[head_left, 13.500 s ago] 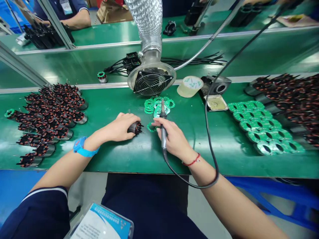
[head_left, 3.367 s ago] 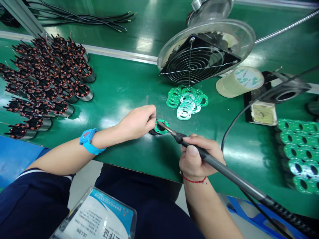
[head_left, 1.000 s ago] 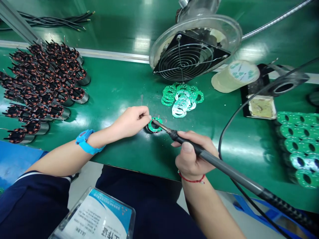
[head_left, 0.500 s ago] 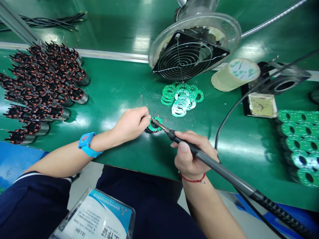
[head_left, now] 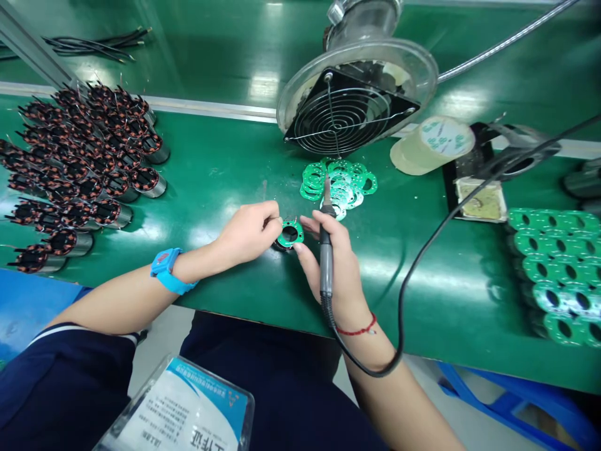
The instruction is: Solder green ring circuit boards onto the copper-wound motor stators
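A green ring-shaped circuit board (head_left: 285, 240) sits on a dark wound motor stator on the bench in front of me, a few wire ends rising at its far edge. My left hand (head_left: 251, 233) is closed in a pinch at the board's left edge; what its fingertips hold is too small to make out. My right hand (head_left: 339, 263) grips a soldering iron (head_left: 325, 266) lying across its fingers, the tip pointing away towards the loose boards. The right thumb and fingertips are at the board's right side; I cannot tell whether they touch it.
Loose green ring boards (head_left: 342, 181) lie in a pile below a fume extractor fan (head_left: 335, 116). Many wound stators (head_left: 101, 188) stand at left, board-topped ones (head_left: 558, 272) at right. A tape roll (head_left: 422, 153) and an iron stand with sponge (head_left: 481, 199) are back right. The iron's cable (head_left: 402, 313) loops over my right forearm.
My right hand has moved left to the board and turned the soldering iron, so its tip has left the board and points away from me. The left hand stays at the board.
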A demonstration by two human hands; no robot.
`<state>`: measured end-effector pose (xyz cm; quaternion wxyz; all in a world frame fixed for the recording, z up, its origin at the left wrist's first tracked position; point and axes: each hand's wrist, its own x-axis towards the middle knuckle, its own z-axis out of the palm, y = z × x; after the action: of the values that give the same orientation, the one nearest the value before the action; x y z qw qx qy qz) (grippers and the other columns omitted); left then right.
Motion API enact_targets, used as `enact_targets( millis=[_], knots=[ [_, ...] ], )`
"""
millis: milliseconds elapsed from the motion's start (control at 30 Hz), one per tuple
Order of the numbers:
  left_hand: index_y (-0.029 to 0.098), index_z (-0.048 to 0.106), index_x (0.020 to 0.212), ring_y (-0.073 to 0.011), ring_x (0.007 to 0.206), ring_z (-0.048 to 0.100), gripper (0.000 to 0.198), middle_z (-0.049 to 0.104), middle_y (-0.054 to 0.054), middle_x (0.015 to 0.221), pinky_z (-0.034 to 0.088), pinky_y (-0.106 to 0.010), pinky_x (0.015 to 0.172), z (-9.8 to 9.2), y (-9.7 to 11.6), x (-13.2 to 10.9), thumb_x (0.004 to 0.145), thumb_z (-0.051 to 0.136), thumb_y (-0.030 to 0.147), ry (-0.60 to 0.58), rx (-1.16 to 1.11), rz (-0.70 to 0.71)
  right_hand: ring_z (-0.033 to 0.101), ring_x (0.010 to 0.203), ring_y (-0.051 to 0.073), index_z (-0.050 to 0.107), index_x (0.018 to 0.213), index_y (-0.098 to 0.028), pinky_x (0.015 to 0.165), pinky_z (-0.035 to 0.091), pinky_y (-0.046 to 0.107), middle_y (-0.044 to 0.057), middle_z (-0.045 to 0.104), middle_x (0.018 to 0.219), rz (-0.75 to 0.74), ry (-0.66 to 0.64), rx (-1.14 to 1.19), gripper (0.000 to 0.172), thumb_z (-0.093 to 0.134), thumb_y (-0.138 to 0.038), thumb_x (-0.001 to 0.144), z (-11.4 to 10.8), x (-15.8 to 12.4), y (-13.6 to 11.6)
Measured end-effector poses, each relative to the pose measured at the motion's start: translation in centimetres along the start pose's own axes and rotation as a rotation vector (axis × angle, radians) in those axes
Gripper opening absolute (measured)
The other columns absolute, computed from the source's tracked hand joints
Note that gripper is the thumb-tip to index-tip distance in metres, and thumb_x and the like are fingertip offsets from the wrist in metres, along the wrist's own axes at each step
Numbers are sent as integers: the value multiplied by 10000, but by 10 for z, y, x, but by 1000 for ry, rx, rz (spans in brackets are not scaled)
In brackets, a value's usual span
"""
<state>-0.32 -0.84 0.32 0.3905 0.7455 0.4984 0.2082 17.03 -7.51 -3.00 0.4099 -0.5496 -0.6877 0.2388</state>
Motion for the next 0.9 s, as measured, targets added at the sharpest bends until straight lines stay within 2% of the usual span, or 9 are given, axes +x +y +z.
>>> enact_targets(
  millis=[100,200,267,367,467,567,667,767,900],
  knots=[
    [182,486,805,-122,686,507,76,547,5,761,401,-261,628,-5,-9,1,808,421,143,-83,-223,-37,627,1157,248,391,1363,-265,977,525,475,111,626,1265,12,36,17,544,639,-315,881,2,-1,3],
    [175,484,1082,-185,954,580,324,585,-80,1087,484,-338,824,-7,-13,-2,762,519,137,-168,-206,93,643,1128,243,401,1352,-263,962,531,457,106,639,1230,-11,74,10,535,645,-310,878,3,-2,3],
    [177,454,1188,-259,1114,540,462,553,-125,1210,453,-429,948,-3,-12,-7,755,614,178,-196,-54,222,663,1088,241,416,1338,-265,943,531,449,94,664,1190,-27,95,-28,510,642,-304,882,3,-3,0],
    [164,429,1238,-317,1153,505,507,542,-148,1225,413,-508,986,9,-10,-11,792,661,234,-136,136,291,684,1025,237,457,1307,-273,911,524,428,60,713,1099,-63,138,-158,454,635,-275,889,2,-5,-6],
    [138,424,1244,-309,1133,496,496,534,-155,1222,418,-489,978,17,-10,-10,817,656,236,-102,177,306,698,926,217,515,1259,-266,883,521,393,44,741,1021,-141,193,-304,373,609,-219,901,4,-7,-11],
    [130,466,1190,-296,1100,490,433,545,-151,1187,424,-471,959,17,-12,-5,816,655,237,-124,159,341,698,863,204,541,1241,-250,865,523,377,54,743,1009,-204,209,-360,343,577,-180,908,7,-8,-13],
    [163,487,1153,-283,1086,498,382,561,-127,1146,429,-467,954,13,-17,2,812,643,231,-184,104,398,690,942,221,496,1299,-254,887,527,400,60,725,1052,-159,198,-297,417,596,-216,896,9,-7,-10],
    [190,432,1232,-277,1160,501,457,538,-131,1222,422,-462,998,12,-22,4,814,617,208,-191,-9,442,642,1113,260,419,1363,-252,948,516,456,100,654,1217,-70,177,-158,551,649,-313,866,10,-5,-5],
    [184,385,1263,-264,1167,518,522,505,-149,1258,448,-430,986,9,-24,-2,798,620,209,-120,-65,407,629,1141,264,443,1316,-271,965,508,475,92,640,1238,-34,105,-98,488,644,-338,876,10,-3,-2]
  ],
)
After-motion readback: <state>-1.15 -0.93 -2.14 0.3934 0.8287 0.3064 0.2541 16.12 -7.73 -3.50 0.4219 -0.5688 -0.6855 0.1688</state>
